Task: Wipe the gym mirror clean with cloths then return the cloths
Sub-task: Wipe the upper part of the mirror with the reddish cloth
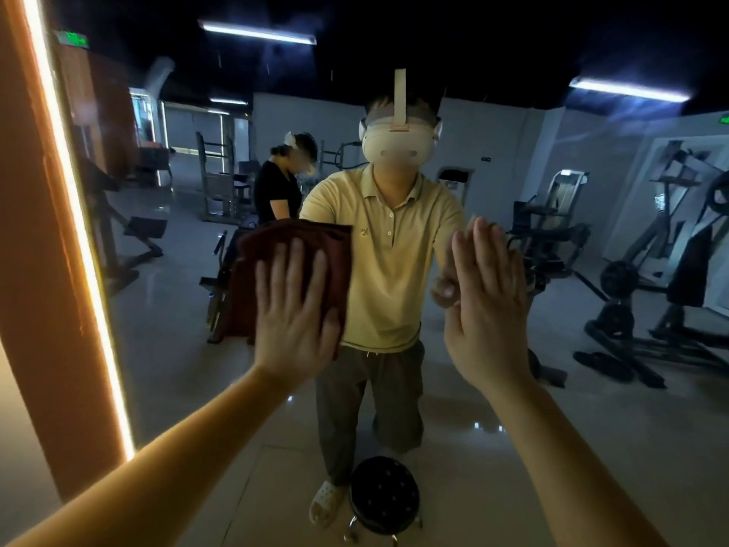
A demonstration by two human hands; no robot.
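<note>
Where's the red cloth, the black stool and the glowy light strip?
red cloth (300, 236): head view, upper part of the fabric.
black stool (384, 495): head view, middle of the seat.
light strip (80, 230): head view, its middle.

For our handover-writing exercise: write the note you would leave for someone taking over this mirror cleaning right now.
Left hand: flat, fingers straight, presses the dark red cloth against the mirror, left of centre.
Right hand: open, fingers straight, empty, raised at the glass; I cannot tell whether it touches.
Only one cloth is in view.
Done: wiping is under way; hazy streaks show at the upper right of the glass.
Left: finish wiping, then return the cloths.
</note>
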